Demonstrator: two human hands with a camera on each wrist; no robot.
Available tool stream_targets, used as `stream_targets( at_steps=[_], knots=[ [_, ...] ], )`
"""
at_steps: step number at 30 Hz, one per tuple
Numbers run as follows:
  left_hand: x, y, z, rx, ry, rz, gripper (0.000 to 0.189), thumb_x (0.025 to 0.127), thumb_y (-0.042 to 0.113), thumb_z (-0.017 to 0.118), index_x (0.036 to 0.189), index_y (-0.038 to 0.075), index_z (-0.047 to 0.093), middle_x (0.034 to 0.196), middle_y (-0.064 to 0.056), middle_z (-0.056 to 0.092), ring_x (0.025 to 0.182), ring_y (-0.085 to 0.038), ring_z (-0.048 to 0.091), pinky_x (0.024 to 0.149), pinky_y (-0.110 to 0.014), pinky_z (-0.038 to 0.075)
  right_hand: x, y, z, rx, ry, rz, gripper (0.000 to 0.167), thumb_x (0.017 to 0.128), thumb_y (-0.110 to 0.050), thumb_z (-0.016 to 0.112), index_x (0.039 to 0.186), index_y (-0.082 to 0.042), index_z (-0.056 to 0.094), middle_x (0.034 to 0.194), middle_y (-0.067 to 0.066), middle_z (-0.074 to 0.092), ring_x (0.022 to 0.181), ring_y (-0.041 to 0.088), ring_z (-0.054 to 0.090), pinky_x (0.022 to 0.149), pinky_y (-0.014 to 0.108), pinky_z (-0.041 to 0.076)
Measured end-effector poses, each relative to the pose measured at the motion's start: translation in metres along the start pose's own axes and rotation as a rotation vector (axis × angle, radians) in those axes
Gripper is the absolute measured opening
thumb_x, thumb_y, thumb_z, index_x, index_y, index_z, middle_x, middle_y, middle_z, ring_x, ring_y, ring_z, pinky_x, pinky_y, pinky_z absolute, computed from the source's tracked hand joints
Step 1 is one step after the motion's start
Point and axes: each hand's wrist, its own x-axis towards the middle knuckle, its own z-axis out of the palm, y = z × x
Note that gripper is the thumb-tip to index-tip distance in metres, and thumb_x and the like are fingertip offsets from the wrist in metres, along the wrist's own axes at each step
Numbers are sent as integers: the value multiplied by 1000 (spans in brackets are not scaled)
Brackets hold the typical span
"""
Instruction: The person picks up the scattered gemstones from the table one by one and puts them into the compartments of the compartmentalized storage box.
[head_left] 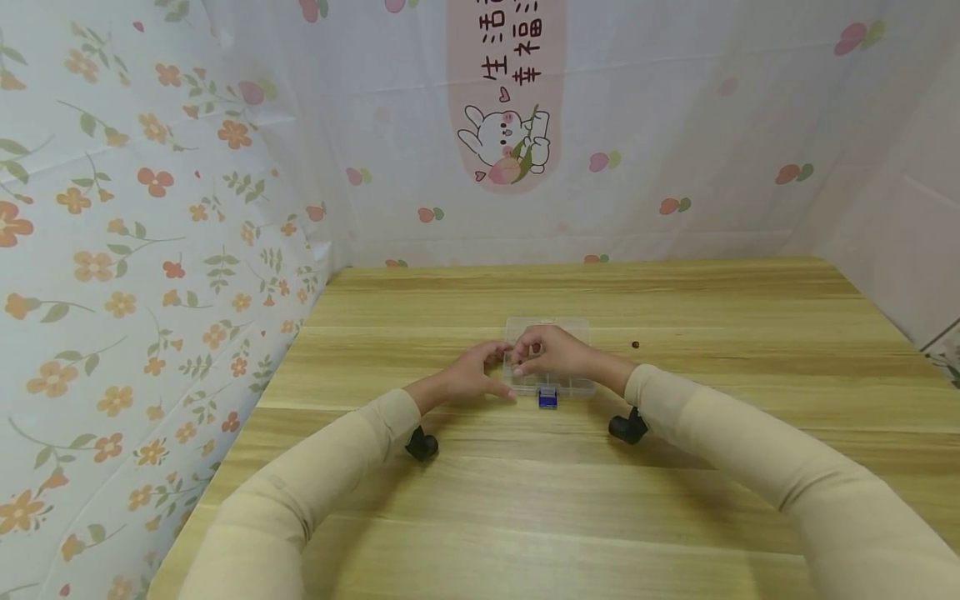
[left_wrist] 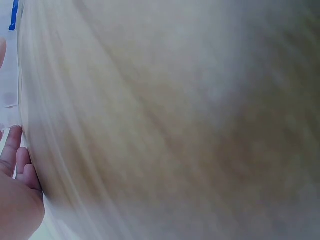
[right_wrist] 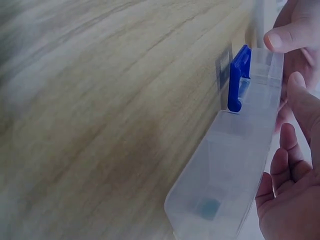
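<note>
A clear plastic compartment box (head_left: 582, 385) with a blue latch (head_left: 547, 399) lies on the table; its raised transparent lid (head_left: 577, 327) is at the far side. My left hand (head_left: 474, 372) stands at the box's left end, thumb and fingers spread apart around the corner. In the right wrist view, the left thumb (right_wrist: 282, 40) is right at the box's rim. Over the box's left part, my right hand (head_left: 553, 350) bends its fingers down, thumb and index pinching a small dark piece (head_left: 519, 363). The right palm (right_wrist: 295, 215) shows beside the box's long side.
A small dark bead-like piece (head_left: 635, 344) lies on the wooden table (head_left: 517, 500), right of the box. Black wrist-worn devices (head_left: 422, 445) hang under both forearms. Patterned cloth (head_left: 390, 167) hangs behind the table and along its left side.
</note>
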Motion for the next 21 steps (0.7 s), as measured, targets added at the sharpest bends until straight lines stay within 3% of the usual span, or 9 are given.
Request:
stream_targets(
  at_steps=[21],
  knots=[
    [0, -1, 0, -27, -15, 15, 75, 78, 21, 84, 142, 14, 46, 136, -3, 50, 127, -23, 44, 107, -44, 31, 4, 1, 4, -37, -39, 9, 7, 82, -17, 79, 85, -16, 73, 90, 1, 58, 86, 20, 50, 73, 35, 44]
  ],
)
